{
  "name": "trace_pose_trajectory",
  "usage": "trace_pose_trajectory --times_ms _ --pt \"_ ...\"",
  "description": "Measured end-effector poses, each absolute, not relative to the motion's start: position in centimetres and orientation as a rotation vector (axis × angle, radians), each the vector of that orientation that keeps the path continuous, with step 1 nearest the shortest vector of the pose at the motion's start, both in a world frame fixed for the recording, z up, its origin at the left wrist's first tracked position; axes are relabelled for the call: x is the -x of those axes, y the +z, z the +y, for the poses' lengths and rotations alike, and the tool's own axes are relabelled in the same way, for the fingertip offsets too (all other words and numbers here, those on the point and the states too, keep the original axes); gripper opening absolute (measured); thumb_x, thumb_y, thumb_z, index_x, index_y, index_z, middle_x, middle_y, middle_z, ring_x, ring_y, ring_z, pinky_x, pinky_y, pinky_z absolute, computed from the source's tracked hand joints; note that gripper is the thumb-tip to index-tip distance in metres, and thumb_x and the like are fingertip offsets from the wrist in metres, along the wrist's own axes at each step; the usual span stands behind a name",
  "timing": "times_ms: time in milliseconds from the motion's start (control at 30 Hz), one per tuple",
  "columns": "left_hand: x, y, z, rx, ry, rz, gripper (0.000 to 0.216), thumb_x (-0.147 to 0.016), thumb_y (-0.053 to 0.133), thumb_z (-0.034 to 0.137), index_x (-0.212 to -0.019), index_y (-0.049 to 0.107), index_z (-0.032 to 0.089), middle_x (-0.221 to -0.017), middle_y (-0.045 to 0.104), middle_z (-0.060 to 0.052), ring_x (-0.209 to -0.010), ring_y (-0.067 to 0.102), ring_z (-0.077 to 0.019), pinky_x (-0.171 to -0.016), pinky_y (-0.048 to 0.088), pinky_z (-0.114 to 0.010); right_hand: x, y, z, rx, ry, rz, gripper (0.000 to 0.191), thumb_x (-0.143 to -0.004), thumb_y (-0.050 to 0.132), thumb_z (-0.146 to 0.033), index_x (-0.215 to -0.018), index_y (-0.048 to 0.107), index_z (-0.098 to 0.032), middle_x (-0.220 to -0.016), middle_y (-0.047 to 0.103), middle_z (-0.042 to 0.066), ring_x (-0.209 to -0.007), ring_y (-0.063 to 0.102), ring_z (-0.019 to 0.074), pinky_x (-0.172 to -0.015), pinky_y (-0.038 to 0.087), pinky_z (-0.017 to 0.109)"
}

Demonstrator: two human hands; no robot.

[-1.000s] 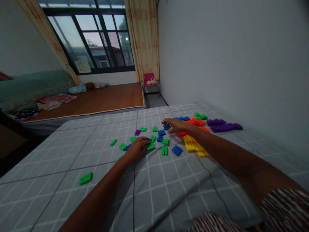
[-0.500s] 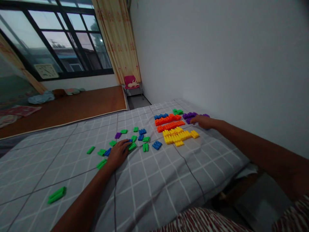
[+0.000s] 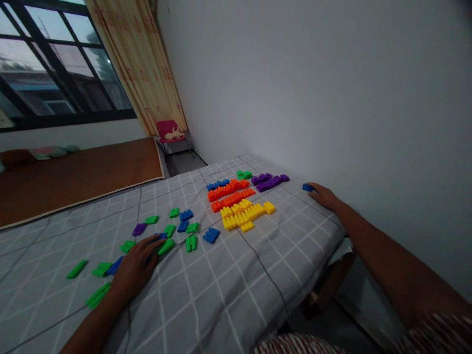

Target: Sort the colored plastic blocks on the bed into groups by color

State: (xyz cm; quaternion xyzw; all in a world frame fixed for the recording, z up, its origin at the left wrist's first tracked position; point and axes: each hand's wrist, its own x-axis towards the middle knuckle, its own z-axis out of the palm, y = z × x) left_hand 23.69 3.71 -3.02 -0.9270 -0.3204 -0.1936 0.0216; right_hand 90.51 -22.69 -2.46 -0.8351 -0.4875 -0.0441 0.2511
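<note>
My left hand (image 3: 135, 266) lies palm down on the grey checked bedsheet (image 3: 228, 290), fingers stretched over scattered green blocks (image 3: 165, 243) and a blue block (image 3: 115, 265). My right hand (image 3: 324, 195) reaches to the far right edge of the bed near the wall, its fingertips touching a single blue block (image 3: 307, 187). Sorted rows lie between the hands: yellow blocks (image 3: 245, 215), orange blocks (image 3: 230, 194), purple blocks (image 3: 270, 181) and a blue row (image 3: 218, 184).
A white wall (image 3: 332, 88) runs along the bed's right side. Loose blocks include a purple one (image 3: 139, 229) and a blue one (image 3: 211, 235). A pink chair (image 3: 170, 132), a curtain (image 3: 138, 69) and a window (image 3: 51, 73) stand beyond a wooden platform (image 3: 73, 172).
My right hand moved from the loose blocks past the purple row to the bed's right edge, carrying a blue block. The view swung right. My left hand stayed on the scattered blocks.
</note>
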Motion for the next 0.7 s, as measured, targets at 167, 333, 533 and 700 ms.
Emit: trace_pose_trajectory --times_ms 167,333,533,700 --pt "-24.0 -2.6 3.3 2.869 -0.550 -1.031 0.044 -0.086 0.044 0.040 -0.120 0.064 0.021 -0.130 0.059 -0.011 -0.116 0.058 -0.0294 -0.099 0.048 -0.047 -90.8 -1.2 -21.3 2.391 -0.161 -1.369 0.036 -0.074 0.065 -0.040 -0.106 0.065 -0.024 -0.095 0.071 0.006 -0.092 0.064 0.0242 -0.081 0.050 0.036" --pt "-24.0 -2.8 3.1 2.856 -0.553 -1.050 0.042 -0.087 0.043 0.036 -0.121 0.063 0.022 -0.131 0.059 -0.010 -0.117 0.056 -0.0280 -0.101 0.046 -0.046 -87.0 2.1 -17.1 2.038 0.084 -1.912 0.033 -0.071 0.066 -0.029 -0.104 0.066 -0.026 -0.105 0.070 0.003 -0.096 0.063 0.0216 -0.085 0.048 0.035" --pt "-24.0 -2.8 3.2 2.894 -0.561 -1.036 0.042 -0.088 0.043 0.034 -0.123 0.062 0.022 -0.132 0.057 -0.010 -0.120 0.054 -0.0276 -0.104 0.043 -0.046 -82.5 1.6 -14.1 1.895 0.004 -1.923 0.026 -0.075 0.052 -0.013 -0.093 0.068 -0.022 -0.114 0.069 0.006 -0.105 0.063 0.0228 -0.095 0.046 0.042" --pt "-24.1 -1.8 3.3 2.962 -0.560 -0.998 0.042 -0.088 0.042 0.035 -0.121 0.063 0.021 -0.130 0.058 -0.011 -0.118 0.055 -0.0270 -0.104 0.043 -0.045 -82.7 0.0 -14.7 2.148 0.264 -1.782 0.043 -0.072 0.067 -0.031 -0.114 0.065 -0.023 -0.115 0.069 0.007 -0.090 0.068 0.0227 -0.083 0.053 0.036"
